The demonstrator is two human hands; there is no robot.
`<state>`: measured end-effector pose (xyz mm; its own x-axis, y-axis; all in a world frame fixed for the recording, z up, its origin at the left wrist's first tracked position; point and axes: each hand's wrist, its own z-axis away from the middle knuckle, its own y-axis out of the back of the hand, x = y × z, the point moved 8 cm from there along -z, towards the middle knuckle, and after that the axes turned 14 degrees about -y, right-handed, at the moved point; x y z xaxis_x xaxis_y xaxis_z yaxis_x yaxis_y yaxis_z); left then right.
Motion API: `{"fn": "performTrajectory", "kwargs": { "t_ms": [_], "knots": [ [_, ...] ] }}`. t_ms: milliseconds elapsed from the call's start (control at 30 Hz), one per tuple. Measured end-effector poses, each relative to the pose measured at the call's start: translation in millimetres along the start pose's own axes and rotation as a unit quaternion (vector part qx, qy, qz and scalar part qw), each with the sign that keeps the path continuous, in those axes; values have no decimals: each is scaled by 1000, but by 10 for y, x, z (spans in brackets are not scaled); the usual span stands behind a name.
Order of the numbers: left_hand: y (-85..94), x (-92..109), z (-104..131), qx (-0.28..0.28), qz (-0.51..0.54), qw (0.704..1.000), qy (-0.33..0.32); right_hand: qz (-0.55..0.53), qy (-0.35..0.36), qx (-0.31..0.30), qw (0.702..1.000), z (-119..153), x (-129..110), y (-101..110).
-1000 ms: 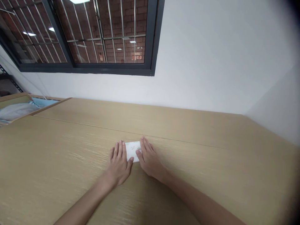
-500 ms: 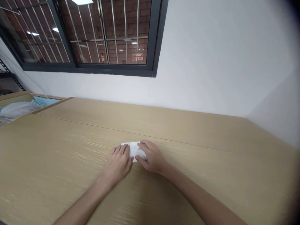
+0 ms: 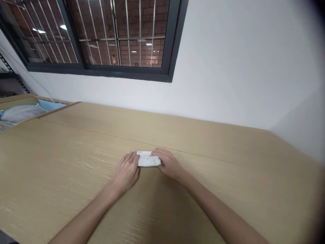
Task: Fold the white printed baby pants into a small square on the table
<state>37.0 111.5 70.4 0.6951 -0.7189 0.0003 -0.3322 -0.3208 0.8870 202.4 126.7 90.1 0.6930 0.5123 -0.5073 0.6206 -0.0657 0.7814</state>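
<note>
White folded sheet [image 3: 146, 159]: likely light, soft; hold by ends.
Left hand [image 3: 126, 172]: fingers together, clamped on sheet's left end.
Right hand [image 3: 171, 165]: fingers clamped on its right end.

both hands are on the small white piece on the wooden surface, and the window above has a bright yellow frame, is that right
Not quite: the head view shows the window frame is dark grey. Both hands are on the small white piece, as you say.

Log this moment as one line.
left hand: on white piece's left end | right hand: on its right end | white piece: above wooden surface
</note>
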Motion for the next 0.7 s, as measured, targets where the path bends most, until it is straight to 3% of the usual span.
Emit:
{"fn": "performTrajectory", "kwargs": {
  "t_ms": [100, 200, 333, 400, 467, 567, 700],
  "knots": [
    [151, -28, -30, 45, 54, 997, 11, -91, -28, 28, 995, -57, 27, 124],
    [248, -60, -63, 50, 198, 976, 69, -213, -116, 12, 970, -104, 100, 207],
    [199, 17, -49, 25, 439, 880, 179, -362, -215, -26, 907, -121, 165, 237],
    [165, 108, -36, 25, 521, 830, 199, -362, -257, -32, 896, -108, 220, 235],
    [118, 171, -8, 17, 550, 809, 208, -341, -292, -35, 893, -84, 290, 209],
    [15, 199, 61, -20, 518, 827, 219, -318, -325, -37, 890, -44, 391, 125],
    [-38, 211, 96, -65, 403, 894, 186, -283, -346, -12, 894, -10, 494, 27]
  ]
}}
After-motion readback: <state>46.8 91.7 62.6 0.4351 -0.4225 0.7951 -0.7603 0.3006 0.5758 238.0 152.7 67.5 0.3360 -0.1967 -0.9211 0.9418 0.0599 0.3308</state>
